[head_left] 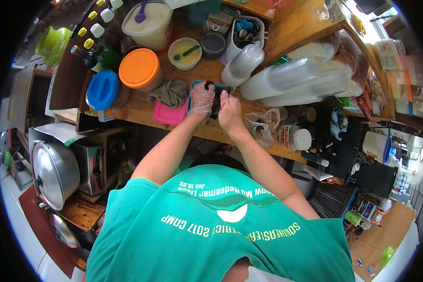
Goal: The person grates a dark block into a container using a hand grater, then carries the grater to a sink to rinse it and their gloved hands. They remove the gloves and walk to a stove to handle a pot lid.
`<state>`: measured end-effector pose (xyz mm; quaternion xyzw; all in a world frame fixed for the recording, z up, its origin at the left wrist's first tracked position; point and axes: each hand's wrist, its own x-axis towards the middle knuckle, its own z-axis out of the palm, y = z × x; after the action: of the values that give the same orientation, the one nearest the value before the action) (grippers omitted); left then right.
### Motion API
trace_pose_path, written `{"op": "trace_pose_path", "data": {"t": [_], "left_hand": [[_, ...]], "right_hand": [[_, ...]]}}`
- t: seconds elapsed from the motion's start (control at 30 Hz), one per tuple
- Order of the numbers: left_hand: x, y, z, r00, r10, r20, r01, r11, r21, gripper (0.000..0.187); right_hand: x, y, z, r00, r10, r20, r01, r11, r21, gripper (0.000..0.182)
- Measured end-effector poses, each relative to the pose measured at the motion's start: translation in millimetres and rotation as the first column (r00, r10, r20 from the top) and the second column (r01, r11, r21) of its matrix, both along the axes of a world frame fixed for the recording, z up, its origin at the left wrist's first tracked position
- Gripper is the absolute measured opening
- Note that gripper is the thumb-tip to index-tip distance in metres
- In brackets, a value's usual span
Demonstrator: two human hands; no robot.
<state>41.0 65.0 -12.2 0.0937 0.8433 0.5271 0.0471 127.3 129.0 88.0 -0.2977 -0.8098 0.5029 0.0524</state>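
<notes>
My left hand, in a clear plastic glove, reaches into a blue-rimmed container on the wooden counter. Its fingers curl at a dark, nearly black lump; how much of it they grip is hard to see. My right hand is bare and closed at the container's right side, thumb uppermost. Whatever is in its fingers is too small to make out. More dark material shows between the two hands. Just left lie a pink lid and a crumpled grey cloth.
Behind stand an orange-lidded tub, a blue-lidded pitcher and a tub with a green spoon. Stacked plastic cups lie to the right. A plastic bag and a white-lidded jar sit near the front edge.
</notes>
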Motion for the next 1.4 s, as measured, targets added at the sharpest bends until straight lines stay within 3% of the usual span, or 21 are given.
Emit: {"op": "trace_pose_path", "data": {"t": [0.03, 0.07, 0.17, 0.2, 0.3, 0.33, 0.47, 0.57, 0.63, 0.7, 0.77, 0.83, 0.93, 0.97, 1.07, 1.17, 1.23, 1.3, 1.37, 1.4], "left_hand": [[-4, 0, -12, 0.999, 0.009, -0.047, -0.015, 0.991, -0.135, 0.028], [-3, -3, 6, 1.000, 0.006, 0.028, -0.003, 0.996, -0.093, 0.030], [3, -4, 45, 1.000, 0.027, -0.011, -0.027, 0.999, 0.040, 0.029], [3, -3, 56, 0.993, -0.014, 0.119, 0.002, 0.995, 0.103, 0.028], [6, 2, 36, 0.996, 0.018, 0.083, -0.028, 0.991, 0.128, 0.028], [6, -1, 29, 0.999, 0.030, -0.040, -0.027, 0.996, 0.084, 0.029], [2, -3, 14, 0.995, 0.066, -0.072, -0.069, 0.997, -0.038, 0.029], [3, 3, 44, 0.997, 0.033, -0.073, -0.028, 0.998, 0.062, 0.023], [7, 6, 53, 0.999, 0.039, 0.014, -0.041, 0.978, 0.203, 0.024], [-1, 1, 9, 1.000, 0.000, 0.008, -0.001, 0.993, 0.121, 0.030], [-4, -3, -21, 0.997, 0.050, 0.051, -0.046, 0.997, -0.069, 0.030], [-6, -6, 13, 0.994, 0.027, 0.104, -0.021, 0.998, -0.062, 0.031], [0, 1, 54, 0.984, 0.008, 0.178, -0.048, 0.974, 0.220, 0.030], [3, 0, 51, 0.984, 0.002, 0.180, -0.043, 0.974, 0.222, 0.030], [-1, -1, 6, 1.000, 0.009, -0.001, -0.009, 1.000, -0.006, 0.029], [-5, -4, 2, 0.999, 0.020, 0.029, -0.016, 0.991, -0.130, 0.029], [-6, -2, 16, 0.997, -0.039, 0.059, 0.043, 0.996, -0.076, 0.029], [2, 1, 37, 0.999, -0.012, 0.041, 0.003, 0.980, 0.198, 0.028], [1, 0, 19, 0.999, 0.012, 0.050, -0.021, 0.981, 0.194, 0.027], [-4, -2, -7, 0.998, 0.005, 0.064, -0.006, 1.000, 0.018, 0.026]], "right_hand": [[1, -1, 3, 1.000, -0.007, -0.025, 0.007, 1.000, -0.002, 0.048], [1, -3, 3, 0.999, -0.014, -0.049, 0.014, 1.000, -0.009, 0.048], [-2, -5, -8, 0.996, -0.014, -0.090, 0.016, 1.000, 0.027, 0.047], [-3, -6, -6, 0.996, -0.019, -0.085, 0.021, 1.000, 0.022, 0.047], [0, -5, -2, 0.996, 0.005, -0.087, -0.004, 1.000, 0.016, 0.048], [1, -4, -2, 0.998, -0.003, -0.062, 0.006, 0.999, 0.036, 0.048], [1, -6, -3, 0.999, -0.019, -0.034, 0.021, 0.999, 0.040, 0.048], [-2, -8, -9, 0.993, -0.015, -0.114, 0.021, 0.999, 0.050, 0.049], [1, -8, -6, 0.997, -0.019, -0.077, 0.022, 0.999, 0.039, 0.049], [-1, -6, -2, 0.998, -0.012, -0.056, 0.014, 0.999, 0.038, 0.049], [1, -5, -4, 1.000, -0.008, 0.012, 0.007, 1.000, 0.018, 0.049], [-3, -8, -3, 0.999, -0.006, -0.035, 0.006, 1.000, 0.019, 0.049], [-6, -15, -3, 0.994, -0.034, -0.107, 0.036, 0.999, 0.016, 0.049], [-6, -15, -2, 0.988, -0.044, -0.145, 0.048, 0.999, 0.024, 0.048], [-2, -10, 4, 0.998, -0.028, -0.056, 0.030, 0.999, 0.039, 0.048], [-2, -8, 3, 1.000, -0.016, -0.003, 0.016, 1.000, -0.008, 0.049], [-4, -10, 3, 0.998, -0.017, -0.058, 0.019, 1.000, 0.020, 0.049], [-4, -13, 2, 0.994, -0.018, -0.106, 0.023, 0.999, 0.045, 0.050], [-4, -13, 1, 0.991, -0.037, -0.131, 0.044, 0.998, 0.046, 0.051], [-3, -12, 2, 0.991, -0.031, -0.133, 0.038, 0.998, 0.048, 0.051]]}}
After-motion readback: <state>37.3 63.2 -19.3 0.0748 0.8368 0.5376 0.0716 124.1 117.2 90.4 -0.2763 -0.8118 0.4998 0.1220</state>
